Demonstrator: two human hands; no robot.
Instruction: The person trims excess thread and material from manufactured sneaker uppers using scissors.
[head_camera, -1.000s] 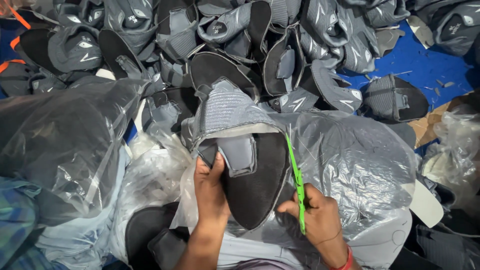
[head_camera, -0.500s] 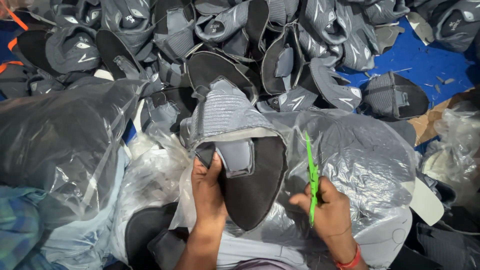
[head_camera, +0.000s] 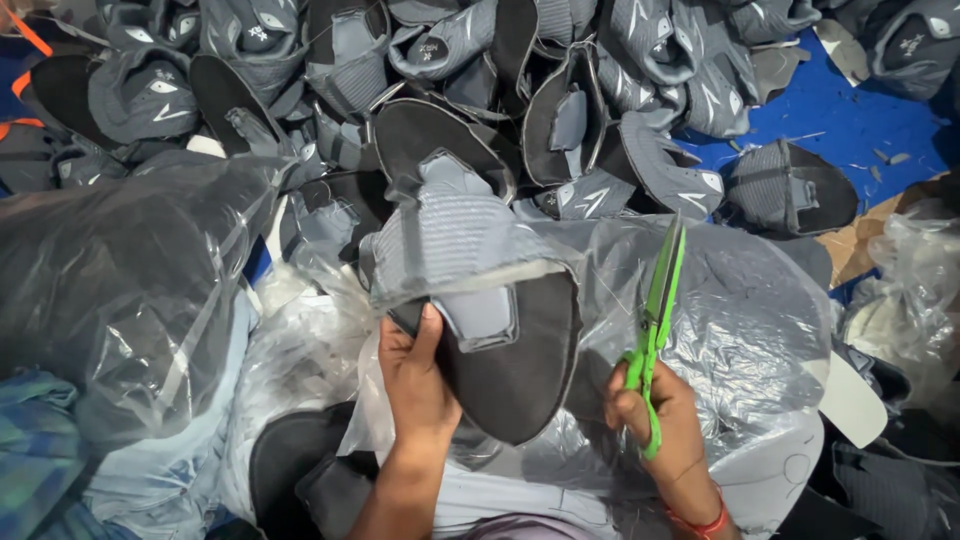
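My left hand grips the left edge of a black and grey shoe upper, which lies inner side up on a clear plastic bag. Its grey tongue piece sits near my thumb. My right hand holds green scissors by the handles, blades closed and pointing up, just right of the upper and apart from it. A red band circles my right wrist.
A heap of grey and black shoe uppers fills the far side, over a blue floor. A large clear plastic bag of dark pieces sits at the left. More plastic bags lie under and right of my hands.
My right hand has carried the scissors to the right, away from the shoe upper's edge. My left hand keeps its grip in the same place.
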